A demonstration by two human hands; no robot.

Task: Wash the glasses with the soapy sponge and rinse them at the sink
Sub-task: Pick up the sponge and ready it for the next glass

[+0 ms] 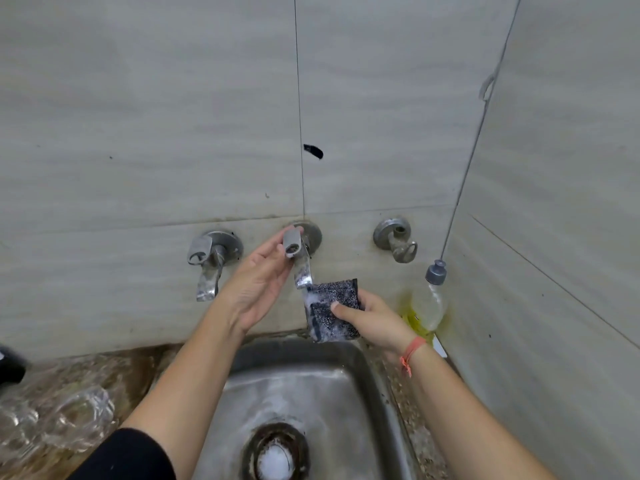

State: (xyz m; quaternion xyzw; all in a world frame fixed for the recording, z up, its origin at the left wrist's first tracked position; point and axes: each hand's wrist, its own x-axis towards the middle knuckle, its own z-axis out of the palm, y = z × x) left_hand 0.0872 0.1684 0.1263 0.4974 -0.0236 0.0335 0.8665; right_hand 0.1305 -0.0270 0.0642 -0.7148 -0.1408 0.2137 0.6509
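My right hand [372, 318] grips a dark speckled sponge [334, 308] with white foam on it, held just under the spout of the middle tap [300, 258]. My left hand [263, 282] reaches up with straight fingers, its fingertips touching the lever of that middle tap. Water runs over the sponge and into the steel sink [374, 386] below. Clear glasses [65, 424] lie blurred on the counter at the lower left.
A second tap [209, 261] is on the wall to the left and a third fitting [396, 239] to the right. A plastic bottle with yellowish liquid [429, 299] hangs in the right corner. The drain [275, 452] holds foam. A dark object [10, 367] sits at the left edge.
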